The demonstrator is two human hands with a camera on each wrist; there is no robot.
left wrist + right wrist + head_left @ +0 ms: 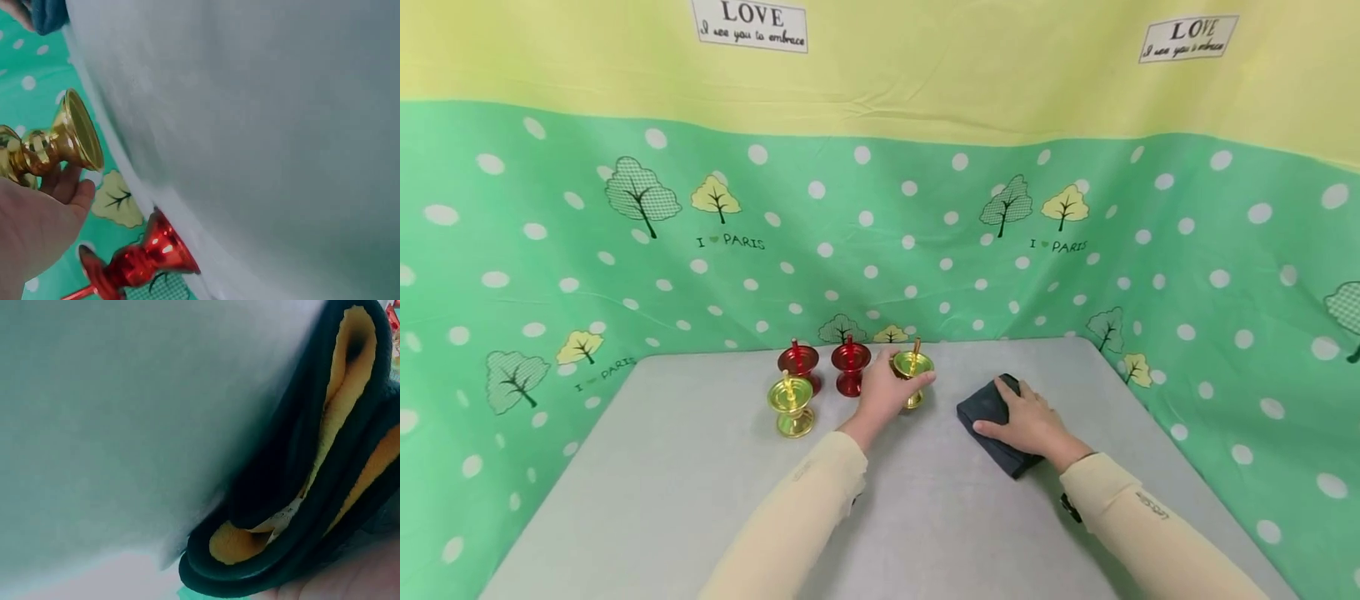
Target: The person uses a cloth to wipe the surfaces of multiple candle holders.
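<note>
My left hand [883, 390] grips a shiny gold goblet-shaped lamp holder [914, 364], its thumb in front of the stem. In the left wrist view, fingers [78, 194] curl behind the gold holder's [40, 150] narrow waist; whether its base touches the table cannot be told. Two red holders [851, 358] [798, 362] of the same shape stand to the left, and a second gold holder [792, 407] is nearer me. On the right, my right hand [1028, 419] rests with spread fingers on a folded dark blue cloth [985, 410]. Yellow-orange lining [350, 369] shows between the cloth's folds.
A grey cloth-covered table [700, 500] bears everything. Green and yellow printed curtains [850, 225] hang along its back and both sides. The folded cloth lies a short gap to the right of the held gold holder.
</note>
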